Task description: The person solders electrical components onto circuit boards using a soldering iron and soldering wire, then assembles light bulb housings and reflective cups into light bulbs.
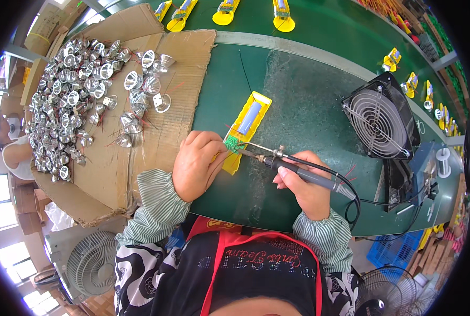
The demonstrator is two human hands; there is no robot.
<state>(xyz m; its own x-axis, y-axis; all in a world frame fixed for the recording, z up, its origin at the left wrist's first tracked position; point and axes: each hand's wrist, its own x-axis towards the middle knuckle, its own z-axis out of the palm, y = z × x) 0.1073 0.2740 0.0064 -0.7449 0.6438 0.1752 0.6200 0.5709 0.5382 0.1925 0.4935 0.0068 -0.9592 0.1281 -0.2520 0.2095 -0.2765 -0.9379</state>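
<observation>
A yellow plastic housing lies slantwise on the green bench, with a blue cylindrical battery in it and a small green circuit board toward its near end. My left hand is closed at the board's left edge, thumb and fingers together; what they pinch is hidden. In my right hand is a soldering iron with a thin metal feed tube along it. The iron's tip points at the board, at or very near its surface. A thin black wire runs from the housing's far end.
Many silver reflector cups with thin wires cover a cardboard sheet at left. A black-framed fan and a solder spool stand at right. More yellow housings line the far side. A person is at far left.
</observation>
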